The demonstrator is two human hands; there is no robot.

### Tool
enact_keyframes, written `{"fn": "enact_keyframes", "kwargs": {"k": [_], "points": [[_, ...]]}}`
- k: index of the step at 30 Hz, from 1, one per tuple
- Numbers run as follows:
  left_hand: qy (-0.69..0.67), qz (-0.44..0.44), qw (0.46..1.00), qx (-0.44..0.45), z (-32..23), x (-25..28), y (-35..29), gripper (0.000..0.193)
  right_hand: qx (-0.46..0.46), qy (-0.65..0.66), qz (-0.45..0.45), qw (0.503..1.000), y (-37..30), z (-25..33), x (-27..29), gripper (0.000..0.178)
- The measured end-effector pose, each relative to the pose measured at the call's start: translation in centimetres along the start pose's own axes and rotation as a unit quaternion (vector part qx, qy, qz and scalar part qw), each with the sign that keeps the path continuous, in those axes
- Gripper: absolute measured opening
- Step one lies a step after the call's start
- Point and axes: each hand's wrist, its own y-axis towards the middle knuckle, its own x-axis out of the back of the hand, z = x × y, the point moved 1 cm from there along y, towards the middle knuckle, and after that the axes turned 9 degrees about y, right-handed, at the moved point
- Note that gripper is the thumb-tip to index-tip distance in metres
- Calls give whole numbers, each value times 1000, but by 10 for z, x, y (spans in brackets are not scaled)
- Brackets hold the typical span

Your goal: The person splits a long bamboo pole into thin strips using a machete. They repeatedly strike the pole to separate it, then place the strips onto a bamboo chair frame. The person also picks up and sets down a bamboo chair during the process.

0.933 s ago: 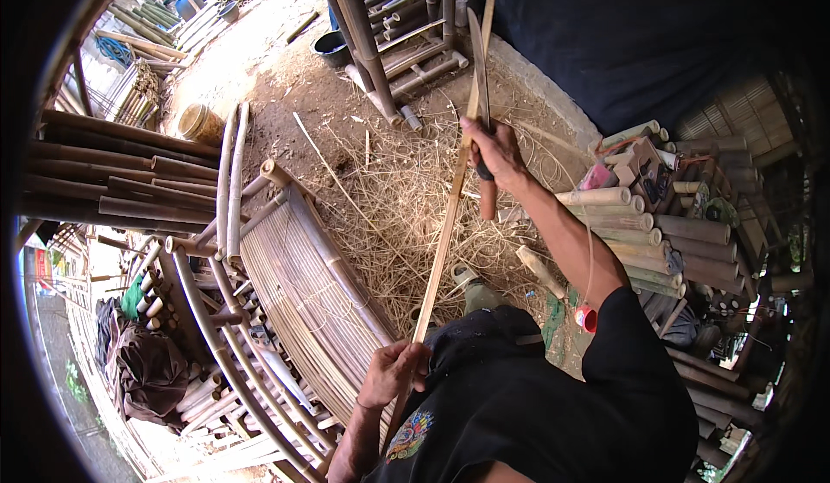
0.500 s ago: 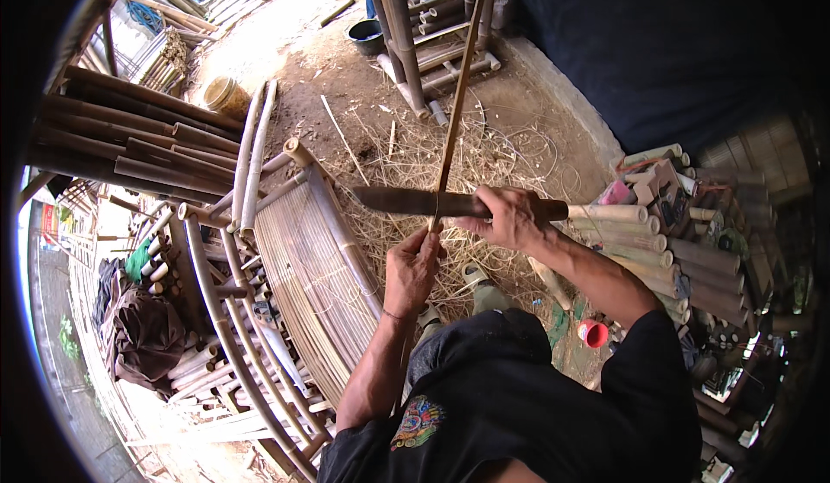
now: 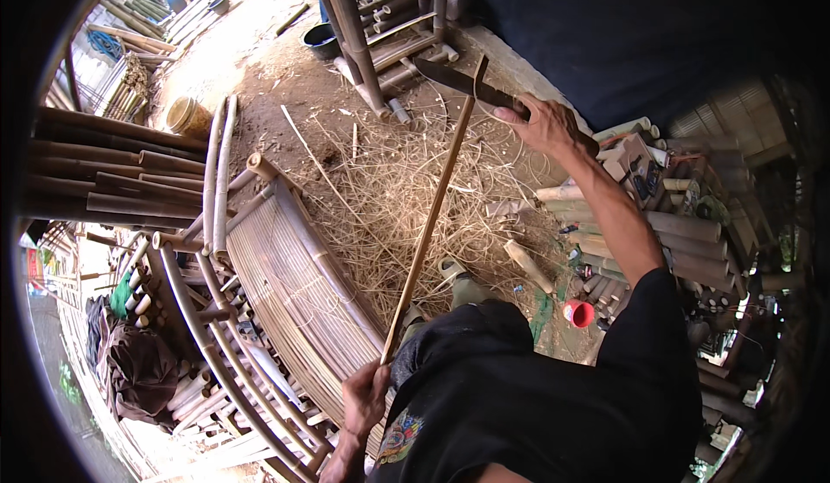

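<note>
A long, narrow bamboo strip point(image 3: 434, 204) slants from beside my waist away toward the upper middle. Its near end is gripped by my left hand point(image 3: 365, 395), fingers closed round it. My right hand point(image 3: 546, 127) is wrapped around the handle of a large machete point(image 3: 445, 74). The dark blade points left and crosses the strip close to its far end, touching it there. Beyond the blade, the strip's short tip sticks out at an angle. Beneath the strip, thin bamboo shavings point(image 3: 406, 180) cover the ground.
A bamboo slat bench point(image 3: 285, 258) lies to the left, with a curved bamboo frame point(image 3: 203, 319) beside it. Cut bamboo poles point(image 3: 683, 241) are stacked at right near a red cup point(image 3: 578, 313). A bamboo rack point(image 3: 354, 42) and black tub point(image 3: 322, 42) stand ahead.
My left hand has drawn back toward my waist with the bamboo strip. My right hand and the machete have moved away and to the right, from mid-strip to near its far end.
</note>
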Motion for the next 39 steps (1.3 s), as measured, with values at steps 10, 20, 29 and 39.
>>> {"fn": "enact_keyframes", "kwargs": {"k": [10,20,29,39], "points": [[-66,6,996,57,-20,7,54,37,-105,179,54,977,-28,63,14,55],[-143,26,988,-43,-106,-41,107,35,-5,222,75,972,-65,123,-21,60],[-98,110,988,42,-44,-13,20,32,-130,222,17,966,-2,15,30,74],[-119,110,985,58,34,35,-42,33,-381,438,-154,799,44,-92,35,60]]}}
